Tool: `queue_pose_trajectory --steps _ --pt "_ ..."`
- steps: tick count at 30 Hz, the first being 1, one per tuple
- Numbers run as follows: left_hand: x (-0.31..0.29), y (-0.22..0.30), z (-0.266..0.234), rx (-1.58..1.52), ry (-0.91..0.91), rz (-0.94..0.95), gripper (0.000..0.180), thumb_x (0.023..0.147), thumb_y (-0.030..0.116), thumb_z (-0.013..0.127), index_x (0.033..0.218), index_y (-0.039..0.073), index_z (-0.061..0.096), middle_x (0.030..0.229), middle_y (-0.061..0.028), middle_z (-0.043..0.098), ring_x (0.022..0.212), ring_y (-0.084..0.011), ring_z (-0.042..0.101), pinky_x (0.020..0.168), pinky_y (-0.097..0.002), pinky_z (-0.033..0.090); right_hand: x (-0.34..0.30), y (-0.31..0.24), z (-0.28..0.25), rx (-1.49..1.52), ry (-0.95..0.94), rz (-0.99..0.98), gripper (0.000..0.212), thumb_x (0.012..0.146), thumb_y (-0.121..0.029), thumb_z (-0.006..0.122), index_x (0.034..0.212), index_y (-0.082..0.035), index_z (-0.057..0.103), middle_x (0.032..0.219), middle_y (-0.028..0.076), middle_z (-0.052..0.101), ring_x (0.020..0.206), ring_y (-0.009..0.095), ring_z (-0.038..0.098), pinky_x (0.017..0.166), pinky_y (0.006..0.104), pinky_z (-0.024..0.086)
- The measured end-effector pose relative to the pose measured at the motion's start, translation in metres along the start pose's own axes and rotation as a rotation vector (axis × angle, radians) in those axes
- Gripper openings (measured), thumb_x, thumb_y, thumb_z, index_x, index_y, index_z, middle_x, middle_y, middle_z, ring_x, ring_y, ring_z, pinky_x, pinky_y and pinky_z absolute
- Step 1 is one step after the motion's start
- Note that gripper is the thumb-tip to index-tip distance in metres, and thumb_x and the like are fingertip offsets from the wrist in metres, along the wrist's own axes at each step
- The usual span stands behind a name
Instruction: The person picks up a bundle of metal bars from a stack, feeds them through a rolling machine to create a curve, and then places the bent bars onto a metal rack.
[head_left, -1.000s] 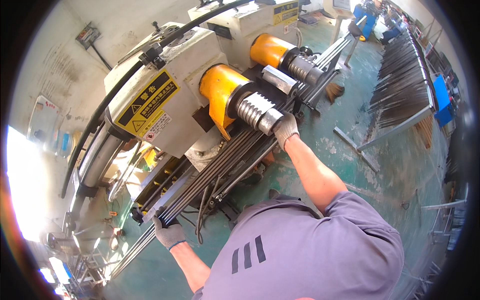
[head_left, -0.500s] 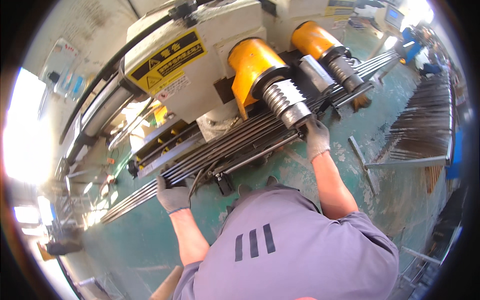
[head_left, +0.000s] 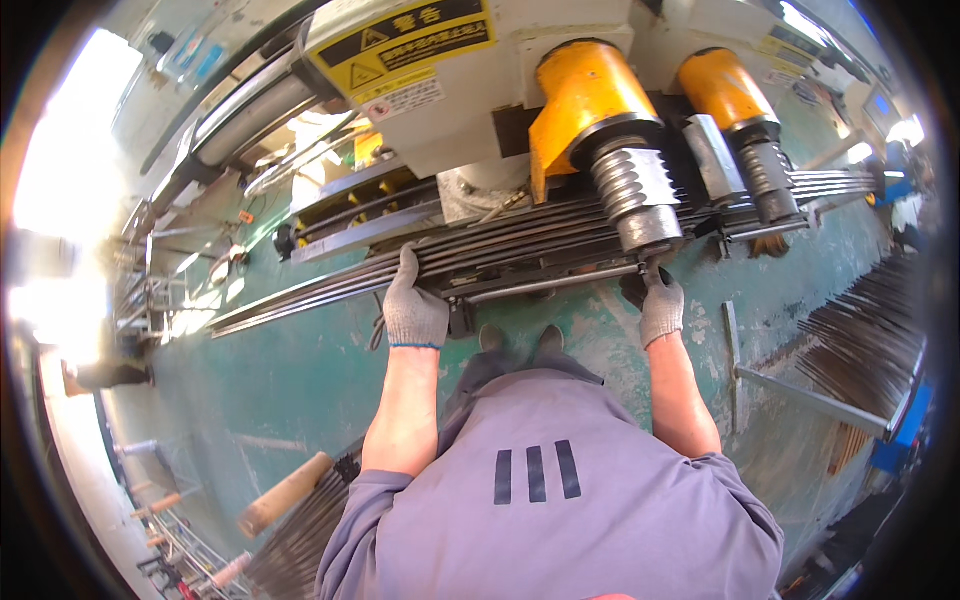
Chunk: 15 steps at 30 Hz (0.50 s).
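Observation:
Several long thin metal rods lie side by side across the front of a machine. My left hand, in a pale knitted glove, grips the near rods, its thumb on top and its fingers partly hidden. Below the nearer ribbed metal spindle, my gloved right hand is closed at the end of a round bar. What its fingers hold is hidden by the glove and dark parts. An orange housing covers the top of that spindle.
A second orange housing with its spindle stands to the right. On the right, a metal frame bears a pile of dark rods. A wooden roller and more rods lie at lower left on the green floor.
My view has turned, so the machine sits further right and more level. My left hand has shifted right along the rods, its thumb now over them. My right hand stays by the spindle.

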<state>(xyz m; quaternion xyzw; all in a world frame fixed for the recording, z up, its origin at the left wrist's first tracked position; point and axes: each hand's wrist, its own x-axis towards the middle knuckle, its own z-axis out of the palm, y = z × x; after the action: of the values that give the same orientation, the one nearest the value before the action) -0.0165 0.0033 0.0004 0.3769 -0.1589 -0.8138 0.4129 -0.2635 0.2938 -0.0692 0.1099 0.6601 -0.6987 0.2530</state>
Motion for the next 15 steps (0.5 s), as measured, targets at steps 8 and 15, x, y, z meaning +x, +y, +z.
queue_pose_trajectory --steps 8,15 --pt "-0.009 0.092 -0.074 -0.287 -0.07 0.015 0.052 0.112 0.036 0.054 0.148 0.0 0.052 0.151 -0.0214 0.058 0.141 -0.0429 0.054 0.121 -0.0612 0.042 -0.002 0.083 -0.044 -0.131 0.006 0.187 0.027 0.1 -0.036 0.076 0.099 -0.01 0.072 0.081 0.004 0.072 0.064 0.017 0.066 0.057 0.0333 0.052" --pt "0.039 0.248 -0.179 -0.287 0.024 0.269 0.052 0.114 0.046 0.043 0.135 0.001 0.058 0.14 -0.0201 0.063 0.133 -0.0427 0.056 0.121 -0.0596 0.04 -0.012 0.183 -0.122 -0.15 0.264 0.403 0.026 0.104 -0.039 0.071 0.107 -0.013 0.067 0.089 0.005 0.064 0.075 0.025 0.056 0.064 0.0429 0.043"
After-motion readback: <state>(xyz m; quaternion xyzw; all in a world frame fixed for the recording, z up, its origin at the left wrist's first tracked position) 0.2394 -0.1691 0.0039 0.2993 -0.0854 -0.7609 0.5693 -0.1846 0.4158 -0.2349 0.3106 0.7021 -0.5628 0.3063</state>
